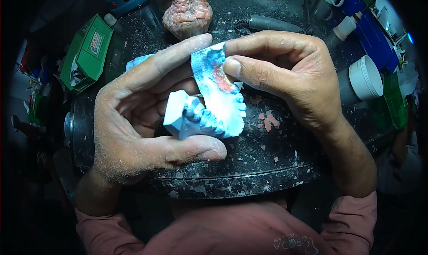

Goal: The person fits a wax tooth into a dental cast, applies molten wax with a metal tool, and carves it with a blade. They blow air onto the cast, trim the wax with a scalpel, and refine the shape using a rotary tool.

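Note:
A pale blue dental cast with moulded teeth is held up between both hands, above the dark worktable. My left hand, dusted with powder, is wrapped round its left side, with the thumb along the lower edge and the fingers behind. On the upper right part of the cast lies a pink, gum-like piece. My right hand pinches the cast there, its thumb at the pink piece and its index finger at the top edge. Another bit of blue material shows behind my left hand.
Pink and white flecks dot the worktable. Beyond the hands stand a lumpy pink-crusted object and a grey handpiece. A green bin is at left; a white tub and a blue bin are at right.

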### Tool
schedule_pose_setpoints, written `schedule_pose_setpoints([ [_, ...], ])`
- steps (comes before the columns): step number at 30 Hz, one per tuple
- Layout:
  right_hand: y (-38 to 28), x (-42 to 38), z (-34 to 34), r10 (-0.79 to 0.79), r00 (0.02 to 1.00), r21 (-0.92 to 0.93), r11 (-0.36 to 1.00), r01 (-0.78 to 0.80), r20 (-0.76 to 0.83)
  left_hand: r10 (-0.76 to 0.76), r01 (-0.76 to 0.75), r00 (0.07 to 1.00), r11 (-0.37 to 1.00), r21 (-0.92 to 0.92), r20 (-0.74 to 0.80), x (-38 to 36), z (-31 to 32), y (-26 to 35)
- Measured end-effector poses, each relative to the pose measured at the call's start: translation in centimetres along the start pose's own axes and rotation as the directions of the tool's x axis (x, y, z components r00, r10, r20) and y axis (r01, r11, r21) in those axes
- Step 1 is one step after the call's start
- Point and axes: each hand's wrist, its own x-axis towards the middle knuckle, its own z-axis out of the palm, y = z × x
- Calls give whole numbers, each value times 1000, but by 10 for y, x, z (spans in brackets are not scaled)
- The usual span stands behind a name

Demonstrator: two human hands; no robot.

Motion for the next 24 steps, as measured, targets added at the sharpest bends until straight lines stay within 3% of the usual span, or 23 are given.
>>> schedule_pose_setpoints([
  [16,0,-4,6,-5,1000,60,998,5,-7,77,-79,994,996,29,72,1,-7,-4],
  [18,-2,-4,3,1,1000,-6,1000,-1,15,70,-74,994,996,46,85,2,-8,-4],
  [20,-4,1,0,-1,999,-72,997,4,46,11,-13,996,1000,24,89,5,-11,-2],
  [22,-2,7,-5,-69,998,-50,996,69,-8,82,-66,992,985,-161,93,9,-12,-10],
  [23,-3,11,-14,-171,985,-183,970,162,-33,27,1,992,977,-215,127,9,-17,-7],
  [24,-3,15,-21,-237,965,-200,957,211,-114,-28,71,986,962,-265,164,9,-23,-5],
])
